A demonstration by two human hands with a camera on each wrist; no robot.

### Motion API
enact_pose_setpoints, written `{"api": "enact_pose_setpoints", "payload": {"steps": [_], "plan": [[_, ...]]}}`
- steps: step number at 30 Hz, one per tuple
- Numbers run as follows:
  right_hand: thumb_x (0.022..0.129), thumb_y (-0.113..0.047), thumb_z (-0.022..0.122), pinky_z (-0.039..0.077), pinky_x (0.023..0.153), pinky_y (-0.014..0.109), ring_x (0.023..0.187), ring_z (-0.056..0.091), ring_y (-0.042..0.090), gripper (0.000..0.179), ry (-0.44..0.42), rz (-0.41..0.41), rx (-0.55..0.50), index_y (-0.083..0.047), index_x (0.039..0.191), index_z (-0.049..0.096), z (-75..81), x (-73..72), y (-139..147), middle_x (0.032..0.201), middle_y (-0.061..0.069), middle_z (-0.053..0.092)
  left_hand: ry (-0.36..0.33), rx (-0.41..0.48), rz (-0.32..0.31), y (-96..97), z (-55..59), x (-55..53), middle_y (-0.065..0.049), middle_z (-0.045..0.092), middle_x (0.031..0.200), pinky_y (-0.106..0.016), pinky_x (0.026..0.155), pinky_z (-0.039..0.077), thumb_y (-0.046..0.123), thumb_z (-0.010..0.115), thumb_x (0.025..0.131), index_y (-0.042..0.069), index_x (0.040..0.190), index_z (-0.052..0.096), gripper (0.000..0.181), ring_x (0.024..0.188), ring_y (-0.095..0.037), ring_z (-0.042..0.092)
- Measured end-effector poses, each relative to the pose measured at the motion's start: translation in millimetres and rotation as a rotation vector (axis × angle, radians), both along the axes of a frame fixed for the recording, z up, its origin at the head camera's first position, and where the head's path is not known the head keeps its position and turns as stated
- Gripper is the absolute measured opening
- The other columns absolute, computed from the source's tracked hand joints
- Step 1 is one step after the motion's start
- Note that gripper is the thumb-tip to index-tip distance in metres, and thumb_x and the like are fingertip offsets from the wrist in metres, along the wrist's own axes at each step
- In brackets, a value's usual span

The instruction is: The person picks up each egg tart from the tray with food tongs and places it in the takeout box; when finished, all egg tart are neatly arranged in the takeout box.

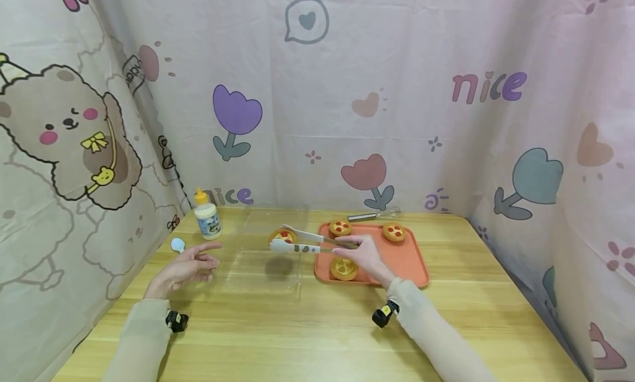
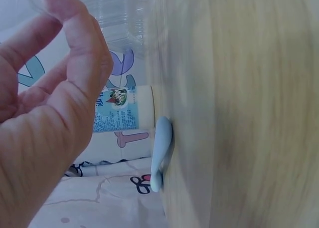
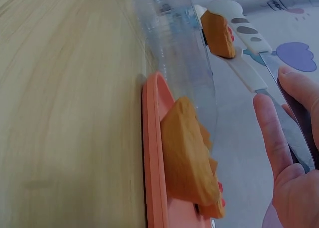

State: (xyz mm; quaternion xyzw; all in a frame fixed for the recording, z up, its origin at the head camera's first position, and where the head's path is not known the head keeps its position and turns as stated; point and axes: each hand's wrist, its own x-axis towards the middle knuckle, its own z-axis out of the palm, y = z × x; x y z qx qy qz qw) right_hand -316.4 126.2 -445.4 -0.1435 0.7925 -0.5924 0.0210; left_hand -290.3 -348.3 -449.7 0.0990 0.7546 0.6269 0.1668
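Observation:
My right hand grips a pair of tongs with white spotted tips and metal arms. Between the tips is a small tart with red bits on top, held up over a clear plastic box. In the right wrist view the same tart shows from its side, above the box's wall. My left hand hovers left of the box, fingers loosely bent and holding nothing. On an orange tray sit two red-topped tarts at the back and a yellow-topped tart at the front.
A squeeze bottle with a yellow cap stands at the back left, a pale blue spoon-like piece near it. Behind the tray lies a whisk. A printed curtain hangs around the wooden table.

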Motion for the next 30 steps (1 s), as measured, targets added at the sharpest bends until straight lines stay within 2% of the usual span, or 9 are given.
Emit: {"api": "enact_pose_setpoints", "payload": {"steps": [2,5,9,12,15,21,26,30], "plan": [[0.076,-0.037,0.084,0.050,0.063,0.024,0.085,0.067,0.011,0.045,-0.002,0.001,-0.005,-0.016,0.115,0.074,-0.2,-1.1,-5.0,0.111,0.012,0.073,-0.002,0.004,-0.005,-0.2,0.1,-0.2,-0.009,0.059,0.099,-0.033,0.074,0.059,0.008,0.058,0.098,-0.001,0.153,0.018,0.069,0.083,-0.018,0.062],[0.077,-0.035,0.084,0.053,0.064,0.027,0.084,0.070,0.012,0.044,0.006,0.020,-0.007,-0.013,0.114,0.075,-0.9,-2.7,-13.8,0.104,0.008,0.075,0.001,0.008,-0.007,-0.7,-1.1,-0.7,-0.009,0.060,0.100,-0.033,0.073,0.059,0.007,0.058,0.098,-0.001,0.154,0.017,0.069,0.083,-0.018,0.063],[0.078,-0.031,0.084,0.060,0.073,0.033,0.090,0.072,0.024,0.042,-0.001,0.050,-0.007,-0.009,0.113,0.075,-2.5,-3.5,-23.7,0.100,0.008,0.076,-0.002,0.006,-0.012,-1.4,-3.7,-1.5,-0.009,0.060,0.102,-0.032,0.074,0.059,0.007,0.058,0.098,-0.002,0.154,0.015,0.071,0.084,-0.017,0.063],[0.079,-0.030,0.083,0.061,0.072,0.035,0.090,0.072,0.035,0.043,-0.010,0.062,-0.006,-0.006,0.113,0.074,-3.0,-3.7,-29.5,0.097,0.010,0.076,-0.006,0.007,-0.012,-1.2,-4.5,-1.8,-0.009,0.060,0.102,-0.033,0.075,0.059,0.007,0.058,0.098,-0.003,0.154,0.014,0.072,0.083,-0.017,0.063],[0.079,-0.028,0.083,0.061,0.069,0.038,0.085,0.071,0.040,0.044,-0.007,0.065,-0.003,-0.004,0.114,0.073,-2.7,-4.7,-34.5,0.094,0.012,0.076,-0.007,0.012,-0.002,0.1,-3.8,-2.1,-0.010,0.061,0.102,-0.033,0.076,0.059,0.007,0.059,0.097,-0.002,0.153,0.015,0.072,0.083,-0.018,0.063],[0.081,-0.026,0.081,0.060,0.074,0.045,0.081,0.072,0.037,0.044,-0.002,0.078,0.020,-0.006,0.118,0.071,-2.4,-7.4,-44.3,0.095,0.012,0.075,-0.011,0.014,0.003,1.7,-3.3,-2.0,-0.008,0.062,0.101,-0.033,0.075,0.059,0.006,0.059,0.097,-0.003,0.153,0.015,0.072,0.083,-0.018,0.063],[0.079,-0.031,0.083,0.060,0.074,0.044,0.078,0.073,0.026,0.045,0.013,0.053,0.062,-0.010,0.117,0.072,-1.3,-8.6,-54.5,0.094,0.006,0.076,-0.012,0.014,0.010,1.9,-3.0,-1.9,-0.008,0.061,0.101,-0.033,0.074,0.059,0.006,0.059,0.096,-0.003,0.153,0.015,0.072,0.083,-0.017,0.063],[0.078,-0.027,0.084,0.060,0.075,0.047,0.075,0.073,0.023,0.045,0.007,0.048,0.045,-0.006,0.117,0.072,-0.2,-8.9,-64.4,0.093,0.008,0.075,-0.004,0.011,0.004,1.5,-2.6,-1.9,-0.009,0.060,0.101,-0.034,0.075,0.059,0.006,0.060,0.096,-0.004,0.153,0.015,0.073,0.084,-0.017,0.063]]}}
